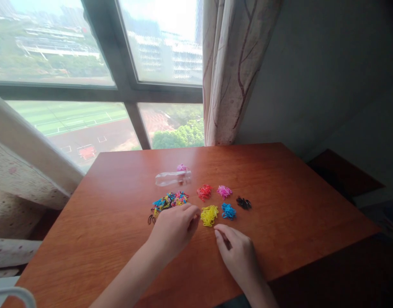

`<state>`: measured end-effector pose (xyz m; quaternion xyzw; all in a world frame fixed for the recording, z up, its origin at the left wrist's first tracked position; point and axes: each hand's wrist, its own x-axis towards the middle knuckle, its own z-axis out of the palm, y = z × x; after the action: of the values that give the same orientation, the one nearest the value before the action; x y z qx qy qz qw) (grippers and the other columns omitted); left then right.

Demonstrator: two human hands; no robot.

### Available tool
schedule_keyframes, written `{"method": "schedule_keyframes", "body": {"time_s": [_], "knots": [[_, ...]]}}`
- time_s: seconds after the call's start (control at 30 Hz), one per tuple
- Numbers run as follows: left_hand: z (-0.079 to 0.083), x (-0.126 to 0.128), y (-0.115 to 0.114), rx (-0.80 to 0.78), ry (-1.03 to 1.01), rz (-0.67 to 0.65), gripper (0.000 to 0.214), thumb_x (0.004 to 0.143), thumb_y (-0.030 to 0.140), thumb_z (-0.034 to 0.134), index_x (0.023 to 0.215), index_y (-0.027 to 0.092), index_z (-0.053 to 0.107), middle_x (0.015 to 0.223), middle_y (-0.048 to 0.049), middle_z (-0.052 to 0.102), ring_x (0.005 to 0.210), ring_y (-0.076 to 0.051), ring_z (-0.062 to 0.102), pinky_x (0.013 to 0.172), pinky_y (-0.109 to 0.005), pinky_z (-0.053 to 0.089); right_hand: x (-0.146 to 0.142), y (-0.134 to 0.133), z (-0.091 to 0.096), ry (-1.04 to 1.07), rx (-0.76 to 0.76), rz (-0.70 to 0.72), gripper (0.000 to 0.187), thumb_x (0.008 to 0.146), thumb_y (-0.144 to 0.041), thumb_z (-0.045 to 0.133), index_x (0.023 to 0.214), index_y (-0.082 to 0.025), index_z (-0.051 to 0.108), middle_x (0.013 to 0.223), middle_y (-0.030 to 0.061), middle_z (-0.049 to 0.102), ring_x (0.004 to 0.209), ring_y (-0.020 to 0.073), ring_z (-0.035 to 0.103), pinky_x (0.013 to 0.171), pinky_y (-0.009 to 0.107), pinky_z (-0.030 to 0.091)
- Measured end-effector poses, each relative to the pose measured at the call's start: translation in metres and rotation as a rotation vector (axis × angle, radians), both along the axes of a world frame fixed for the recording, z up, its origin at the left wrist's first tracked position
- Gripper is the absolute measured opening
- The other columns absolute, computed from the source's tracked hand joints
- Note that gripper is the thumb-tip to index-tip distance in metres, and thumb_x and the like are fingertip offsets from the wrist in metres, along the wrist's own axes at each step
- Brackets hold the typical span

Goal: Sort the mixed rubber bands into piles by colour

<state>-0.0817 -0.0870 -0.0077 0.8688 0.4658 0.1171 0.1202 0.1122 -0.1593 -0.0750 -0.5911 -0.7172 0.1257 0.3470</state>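
Head view looks down on a reddish wooden tabletop (pixel 295 205) pushed up against a window, with a patterned curtain (pixel 231 72) hanging behind its far edge. Around the middle of the tabletop lie small elastic bands sorted by colour: a red pile (pixel 204 192) and a pink pile (pixel 224 191) farther back, a black pile (pixel 243 202) off toward the right edge, and a yellow pile (pixel 209 215) and a blue pile (pixel 229 211) side by side nearer the person. To the left of these sits a mixed heap (pixel 169 201) of many colours, with a few dark bands straying from its near left end. Behind the heap a clear plastic container (pixel 172 178) lies on its side, a pink bit at its right end. The left hand (pixel 175 229) reaches in from the near edge, fingers curled and bunched with the tips just beside the left of the yellow pile; I cannot tell whether a band is pinched there. The right hand (pixel 237 252) rests on the wood closer to the near edge, forefinger stretched toward the yellow pile but apart from it, the other fingers loosely bent, with nothing seen in it.
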Motion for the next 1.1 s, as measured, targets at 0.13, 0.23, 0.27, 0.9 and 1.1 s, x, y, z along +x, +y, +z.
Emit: {"method": "schedule_keyframes", "body": {"time_s": [0.13, 0.23, 0.27, 0.9, 1.1], "knots": [[0.001, 0.02, 0.015, -0.006, 0.032, -0.04, 0.02, 0.091, 0.021, 0.045, 0.083, 0.022, 0.064, 0.082, -0.0023, 0.072, 0.07, -0.016, 0.066, 0.059, -0.023, 0.042, 0.0, 0.0, 0.001, -0.005, -0.009, 0.019, 0.027, 0.098, -0.024, 0.041, 0.096, -0.021, 0.067, 0.085, 0.0055, 0.072, 0.072, 0.0177, 0.068, 0.069, 0.025, 0.049], [-0.001, 0.03, 0.024, -0.012, 0.051, -0.051, 0.02, 0.09, 0.02, 0.046, 0.08, 0.022, 0.064, 0.082, -0.003, 0.072, 0.071, -0.018, 0.067, 0.06, -0.024, 0.042, -0.001, -0.001, 0.001, 0.006, -0.016, 0.021, 0.025, 0.098, -0.022, 0.042, 0.098, -0.02, 0.067, 0.088, 0.0054, 0.072, 0.075, 0.018, 0.068, 0.071, 0.026, 0.049], [-0.001, 0.031, 0.027, -0.013, 0.057, -0.048, 0.021, 0.09, 0.02, 0.046, 0.08, 0.022, 0.064, 0.083, -0.0034, 0.072, 0.072, -0.018, 0.068, 0.06, -0.024, 0.042, -0.002, -0.001, 0.001, 0.009, -0.017, 0.02, 0.025, 0.097, -0.022, 0.042, 0.098, -0.021, 0.067, 0.088, 0.0051, 0.072, 0.075, 0.0179, 0.068, 0.071, 0.026, 0.049], [0.01, 0.017, 0.033, -0.064, 0.137, 0.09, 0.021, 0.087, 0.021, 0.048, 0.078, 0.022, 0.067, 0.078, -0.0059, 0.073, 0.071, -0.022, 0.069, 0.059, -0.026, 0.042, -0.001, -0.001, -0.001, -0.009, -0.007, 0.024, 0.025, 0.097, -0.022, 0.042, 0.097, -0.021, 0.067, 0.085, 0.005, 0.072, 0.074, 0.0178, 0.068, 0.071, 0.026, 0.049], [0.012, -0.032, 0.013, -0.068, 0.139, 0.176, 0.023, 0.092, 0.03, 0.045, 0.092, 0.026, 0.068, 0.082, -0.0036, 0.073, 0.072, -0.02, 0.068, 0.059, -0.025, 0.041, -0.012, -0.002, 0.001, 0.003, -0.018, 0.053, 0.024, 0.097, -0.022, 0.043, 0.095, -0.022, 0.067, 0.085, 0.0038, 0.071, 0.074, 0.0167, 0.068, 0.07, 0.024, 0.048]]}}
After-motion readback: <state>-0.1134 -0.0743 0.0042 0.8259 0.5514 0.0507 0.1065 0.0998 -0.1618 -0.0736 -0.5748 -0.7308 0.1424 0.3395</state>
